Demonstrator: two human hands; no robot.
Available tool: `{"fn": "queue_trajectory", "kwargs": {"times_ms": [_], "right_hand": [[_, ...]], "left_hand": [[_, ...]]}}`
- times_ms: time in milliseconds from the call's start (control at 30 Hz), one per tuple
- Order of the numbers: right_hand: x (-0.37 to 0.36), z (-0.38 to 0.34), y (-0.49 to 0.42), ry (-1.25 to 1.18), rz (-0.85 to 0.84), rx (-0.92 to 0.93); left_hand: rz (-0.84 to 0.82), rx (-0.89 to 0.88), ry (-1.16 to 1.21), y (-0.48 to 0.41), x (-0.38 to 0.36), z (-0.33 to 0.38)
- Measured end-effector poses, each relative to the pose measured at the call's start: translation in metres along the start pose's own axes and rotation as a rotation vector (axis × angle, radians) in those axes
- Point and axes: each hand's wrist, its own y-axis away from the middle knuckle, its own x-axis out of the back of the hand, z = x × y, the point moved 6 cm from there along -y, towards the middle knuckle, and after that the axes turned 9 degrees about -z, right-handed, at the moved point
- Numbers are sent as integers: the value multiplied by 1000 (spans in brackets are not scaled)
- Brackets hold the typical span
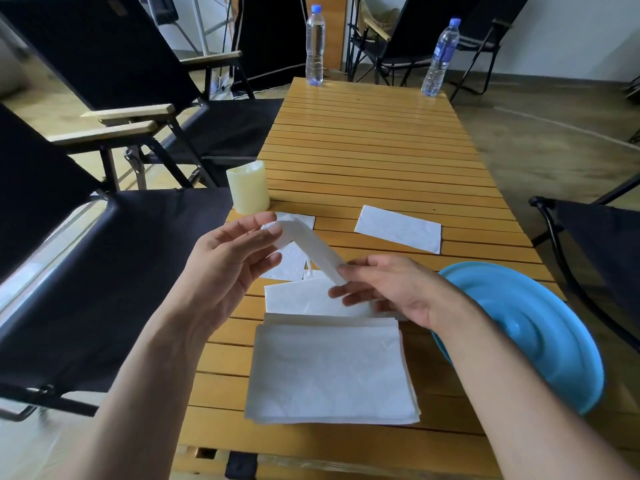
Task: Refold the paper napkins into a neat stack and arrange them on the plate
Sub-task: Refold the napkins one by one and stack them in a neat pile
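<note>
A white paper napkin (311,245), folded into a narrow strip, hangs in the air between my hands. My left hand (230,259) pinches its upper left end and my right hand (391,289) pinches its lower right end. Below them a stack of flat napkins (329,372) lies on the wooden slat table (374,140). Another napkin (298,297) lies just behind the stack, partly under my right hand. More napkins (291,265) rest under the held strip. One folded napkin (400,228) lies apart at mid right. The blue plate (530,330) sits at the table's right edge.
A cream candle (248,187) stands at the table's left edge. A water bottle (315,45) and a second bottle (441,57) stand at the far end. A black folding chair (114,265) flanks the left side and another chair (602,244) the right.
</note>
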Motion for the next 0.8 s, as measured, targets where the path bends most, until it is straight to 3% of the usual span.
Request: {"fn": "queue_trajectory", "kwargs": {"times_ms": [100, 267, 433, 700, 800], "right_hand": [[13, -8, 3, -86, 108, 132], [33, -12, 13, -78, 204, 209], [48, -20, 22, -36, 297, 311], [45, -40, 33, 65, 348, 583], [41, -44, 34, 54, 295, 628]], "left_hand": [[0, 6, -69, 1, -1, 3], [139, -15, -340, 7, 15, 9], [114, 3, -445, 10, 20, 14], [-46, 233, -242, 12, 17, -9], [-19, 262, -146, 12, 14, -18]]}}
